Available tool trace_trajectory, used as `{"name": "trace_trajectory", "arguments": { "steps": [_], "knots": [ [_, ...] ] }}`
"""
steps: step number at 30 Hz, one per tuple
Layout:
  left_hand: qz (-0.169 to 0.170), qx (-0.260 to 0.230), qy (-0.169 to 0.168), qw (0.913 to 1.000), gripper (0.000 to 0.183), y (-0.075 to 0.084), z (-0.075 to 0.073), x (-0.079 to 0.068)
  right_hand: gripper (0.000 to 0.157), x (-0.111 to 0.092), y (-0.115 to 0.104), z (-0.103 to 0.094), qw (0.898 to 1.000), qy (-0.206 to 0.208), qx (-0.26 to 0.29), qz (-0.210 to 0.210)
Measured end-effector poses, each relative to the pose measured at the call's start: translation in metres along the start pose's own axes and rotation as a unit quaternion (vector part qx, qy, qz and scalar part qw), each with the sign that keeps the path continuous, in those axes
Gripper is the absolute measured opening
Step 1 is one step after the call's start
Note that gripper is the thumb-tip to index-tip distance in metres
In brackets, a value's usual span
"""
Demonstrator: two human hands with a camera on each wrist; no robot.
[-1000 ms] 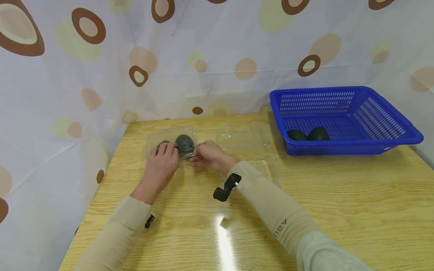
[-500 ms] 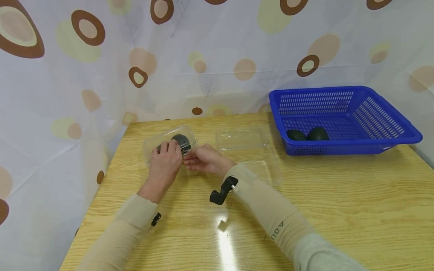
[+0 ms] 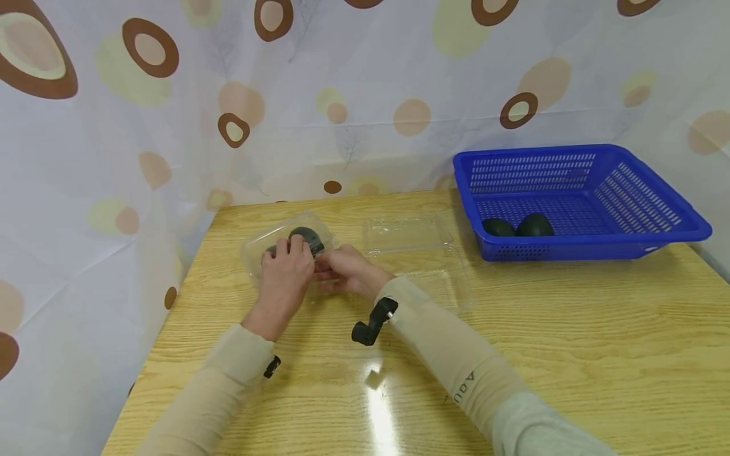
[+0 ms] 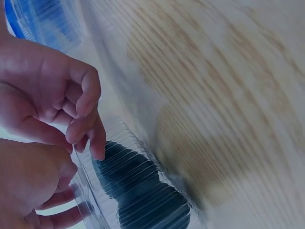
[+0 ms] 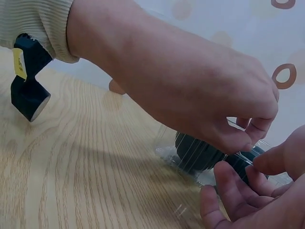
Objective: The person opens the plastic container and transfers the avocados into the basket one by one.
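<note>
A clear plastic clamshell box [image 3: 255, 248] holds two dark green avocados [image 4: 128, 169], seen through its ribbed wall in the left wrist view. My left hand [image 3: 286, 275] grips the box's near edge, fingers curled over the top. At the right corner, my right hand [image 3: 349, 269] pinches the rim between thumb and fingers, its palm turned partly up. Both hands' fingertips meet close together at that rim in the right wrist view, in front of an avocado [image 5: 196, 151]. The left fingers partly hide the avocados in the head view.
A second clear clamshell [image 3: 407, 233] lies unfolded on the wooden table [image 3: 547, 354], right of my hands. Farther right stands a blue plastic basket [image 3: 576, 248] with two avocados [image 3: 535, 225] in its near left corner. A patterned curtain [image 3: 365, 82] hangs behind the table.
The clamshell with avocados has turned, its right end now angled away. Both hands have moved slightly toward each other and now meet at its near right rim.
</note>
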State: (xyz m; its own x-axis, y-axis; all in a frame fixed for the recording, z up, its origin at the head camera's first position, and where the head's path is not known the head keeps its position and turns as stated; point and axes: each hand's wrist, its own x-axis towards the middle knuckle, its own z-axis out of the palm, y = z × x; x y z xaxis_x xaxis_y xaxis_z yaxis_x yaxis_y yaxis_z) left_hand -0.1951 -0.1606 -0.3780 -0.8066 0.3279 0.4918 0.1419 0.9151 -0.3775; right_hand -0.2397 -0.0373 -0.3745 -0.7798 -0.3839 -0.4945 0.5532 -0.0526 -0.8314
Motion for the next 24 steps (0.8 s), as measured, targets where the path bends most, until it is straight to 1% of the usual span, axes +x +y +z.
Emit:
{"name": "trace_trajectory", "arguments": {
  "steps": [6, 8, 12, 16, 19, 24],
  "knots": [
    [0.000, -0.002, -0.022, 0.9997, 0.009, 0.0037, -0.0003, -0.0005, 0.021, 0.0019, 0.0023, -0.0003, 1.000, 0.006, -0.003, 0.006],
    [0.003, 0.001, -0.021, 0.9998, 0.009, 0.0044, -0.0001, -0.0008, 0.020, 0.0034, 0.0036, 0.0006, 1.000, 0.006, -0.007, 0.005],
    [0.017, 0.009, -0.001, 0.9998, 0.008, 0.0062, -0.0001, -0.0013, 0.023, 0.0074, 0.0067, 0.0033, 1.000, 0.008, -0.016, -0.003],
    [0.031, 0.019, 0.012, 0.9993, 0.013, 0.0071, 0.0002, -0.0011, 0.023, 0.0091, 0.0080, 0.0052, 1.000, 0.008, -0.022, -0.007],
    [0.038, 0.022, 0.013, 0.9990, 0.016, 0.0065, 0.0006, -0.0011, 0.020, 0.0064, 0.0072, 0.0060, 0.999, 0.007, -0.035, -0.008],
    [0.051, 0.016, 0.016, 0.9985, 0.015, 0.0047, 0.0008, -0.0021, 0.022, 0.0024, 0.0058, 0.0056, 0.998, 0.006, -0.058, -0.006]
  ]
}}
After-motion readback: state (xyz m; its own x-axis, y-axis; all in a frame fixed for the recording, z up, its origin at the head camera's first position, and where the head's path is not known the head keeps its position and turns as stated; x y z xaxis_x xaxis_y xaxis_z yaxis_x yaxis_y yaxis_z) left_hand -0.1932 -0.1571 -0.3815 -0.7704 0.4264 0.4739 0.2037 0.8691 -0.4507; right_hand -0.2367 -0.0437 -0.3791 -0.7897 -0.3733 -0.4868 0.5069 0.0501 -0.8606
